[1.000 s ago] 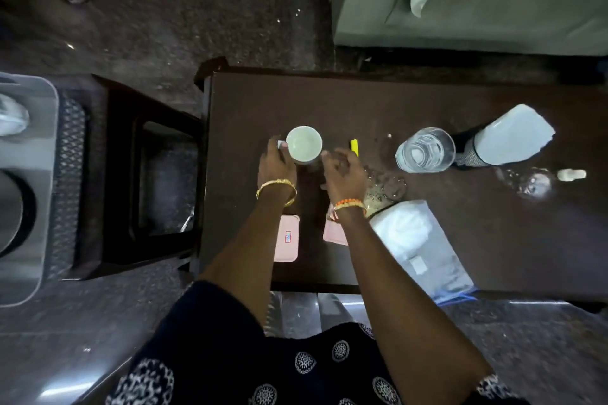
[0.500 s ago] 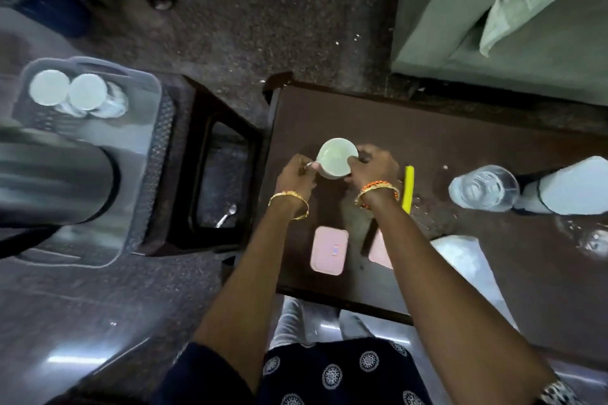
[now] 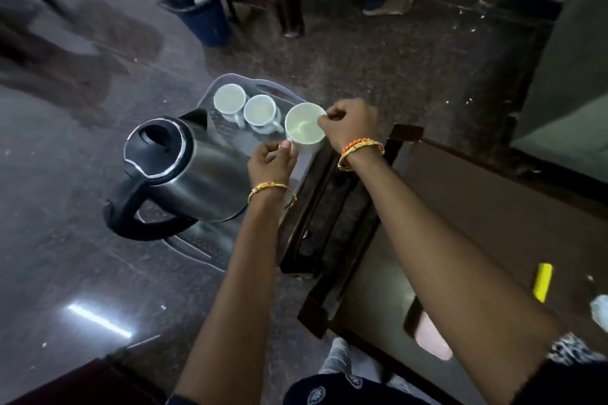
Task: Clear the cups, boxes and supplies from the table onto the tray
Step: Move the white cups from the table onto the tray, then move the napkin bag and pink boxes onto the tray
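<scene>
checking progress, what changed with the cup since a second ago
Both hands, left hand and right hand, lifted the white cup off the table and carried it left, over the tray. The grip is unchanged. Two cups and the kettle stay on the tray.

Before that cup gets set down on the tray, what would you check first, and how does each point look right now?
1. Cup gripped: left hand at its near side, right hand at the rim. Ok.
2. Cup upright, mouth up. Ok.
3. Cup over the tray: it looks so, by the right edge. Ok.
4. Free spot beside the two cups on the tray: partly hidden by the held cup. Cannot tell.
5. Clear of the kettle: a gap shows. Ok.
6. Cup empty: looks so. Ok.
</scene>
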`<action>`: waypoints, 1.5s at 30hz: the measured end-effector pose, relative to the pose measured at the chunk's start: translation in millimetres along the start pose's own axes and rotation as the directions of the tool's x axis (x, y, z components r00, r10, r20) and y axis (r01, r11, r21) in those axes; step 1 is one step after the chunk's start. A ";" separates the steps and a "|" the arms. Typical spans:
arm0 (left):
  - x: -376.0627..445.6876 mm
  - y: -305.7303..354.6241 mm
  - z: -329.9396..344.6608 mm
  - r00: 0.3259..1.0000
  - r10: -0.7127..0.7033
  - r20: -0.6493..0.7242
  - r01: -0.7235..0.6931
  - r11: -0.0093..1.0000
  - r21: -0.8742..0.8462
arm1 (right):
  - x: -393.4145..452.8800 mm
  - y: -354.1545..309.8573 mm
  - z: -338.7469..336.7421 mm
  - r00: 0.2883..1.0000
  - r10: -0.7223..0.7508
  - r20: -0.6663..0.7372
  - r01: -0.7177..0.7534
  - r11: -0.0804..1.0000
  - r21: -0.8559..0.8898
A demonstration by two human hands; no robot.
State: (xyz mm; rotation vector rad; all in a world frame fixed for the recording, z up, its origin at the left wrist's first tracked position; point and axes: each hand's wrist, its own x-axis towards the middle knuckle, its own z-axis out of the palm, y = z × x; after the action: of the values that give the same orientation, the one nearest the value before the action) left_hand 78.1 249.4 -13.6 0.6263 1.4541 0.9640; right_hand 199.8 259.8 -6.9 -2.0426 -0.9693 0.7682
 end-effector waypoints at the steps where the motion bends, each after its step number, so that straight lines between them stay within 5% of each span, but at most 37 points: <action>1: 7.6 0.1 -1.0 1.000 -0.013 -0.017 0.013 1.000 -0.018 | 5.2 -4.1 8.5 1.000 -0.003 0.002 0.003 1.000 -0.008; 16: 63.5 -28.4 4.4 0.981 -0.163 -0.107 0.155 0.985 -0.079 | 42.0 12.7 50.1 0.996 -0.079 0.050 0.090 0.958 -0.273; 21: 72.2 -32.4 1.9 0.977 -0.125 -0.172 0.118 0.992 -0.053 | 45.1 22.0 62.6 0.999 0.019 0.042 -0.017 0.998 -0.056; 25: 65.5 -35.9 -2.4 0.961 -0.106 -0.257 0.125 0.990 0.058 | 23.1 27.8 54.8 0.991 0.060 -0.120 -0.040 0.987 0.157; 28: 33.2 -43.3 -3.6 0.930 0.195 -0.311 -0.070 0.926 0.371 | -12.1 39.3 33.8 0.943 0.135 -0.305 -0.042 0.955 0.294; 30: -5.4 -53.7 1.1 0.847 0.467 -0.253 -0.305 0.818 0.488 | -40.2 57.8 14.9 0.893 0.233 -0.385 -0.069 0.916 0.394; 32: -45.9 -73.8 5.0 0.838 0.535 -0.111 -0.422 0.763 0.490 | -69.8 81.7 -1.0 0.838 0.318 -0.443 -0.108 0.893 0.438; 37: -136.9 -165.1 2.4 0.923 0.188 0.337 -0.371 0.666 0.647 | -156.8 152.6 -38.6 0.727 0.470 -0.501 -0.254 0.862 0.439; 41: -191.1 -222.7 -0.4 0.862 -0.026 0.507 -0.430 0.492 0.757 | -218.9 214.8 -75.6 0.677 0.501 -0.538 -0.366 0.865 0.344; 45: -236.7 -249.3 16.1 0.775 -0.162 0.611 -0.489 0.459 0.742 | -266.3 270.2 -119.9 0.563 0.593 -0.576 -0.457 0.804 0.381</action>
State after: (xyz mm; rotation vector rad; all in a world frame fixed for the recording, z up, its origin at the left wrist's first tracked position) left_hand 165.3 -72.6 -98.4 1.7393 1.1866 -0.0352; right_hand 250.1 -121.9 -107.4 -2.1921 0.1644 0.3031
